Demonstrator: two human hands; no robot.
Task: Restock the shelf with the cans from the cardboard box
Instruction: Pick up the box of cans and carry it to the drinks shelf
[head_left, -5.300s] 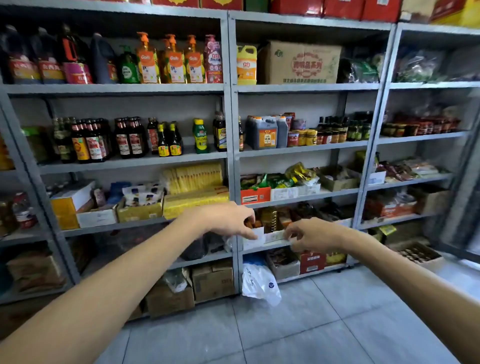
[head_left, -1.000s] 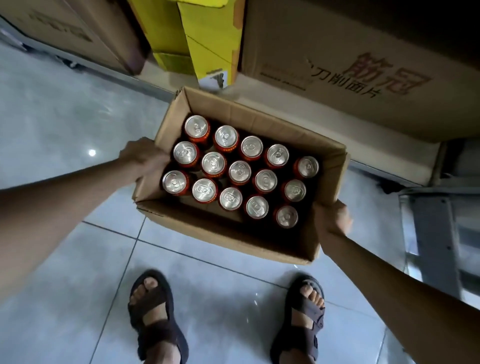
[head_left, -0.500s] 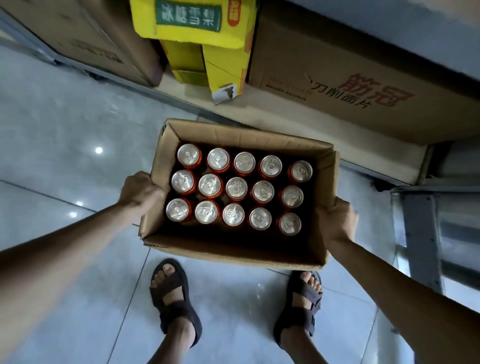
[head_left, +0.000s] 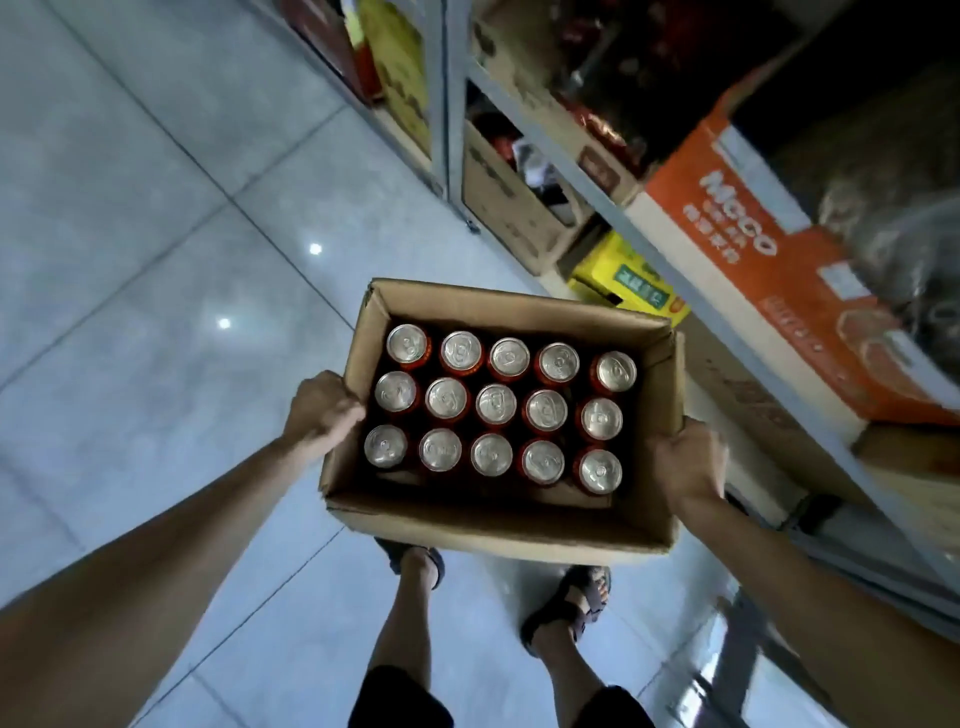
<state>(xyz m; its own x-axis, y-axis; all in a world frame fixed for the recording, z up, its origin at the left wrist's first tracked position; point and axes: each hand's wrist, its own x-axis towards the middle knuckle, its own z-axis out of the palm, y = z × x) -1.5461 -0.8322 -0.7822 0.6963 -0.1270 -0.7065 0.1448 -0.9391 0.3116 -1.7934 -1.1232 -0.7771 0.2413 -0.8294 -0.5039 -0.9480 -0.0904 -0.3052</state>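
Person's got the cardboard box (head_left: 498, 525) clamped between both hands, long side running hand to hand. The left hand (head_left: 324, 410) grips its left wall and the right hand (head_left: 685, 462) grips the right wall. Cans (head_left: 496, 405) stand upright between them. The shelf (head_left: 448, 104) sits just past the right hand, so that one's nearer.

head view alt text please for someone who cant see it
Looking down, a person holds an open cardboard box of fifteen red cans, left grip and right grip on its sides, above a tiled floor beside stocked shelves.
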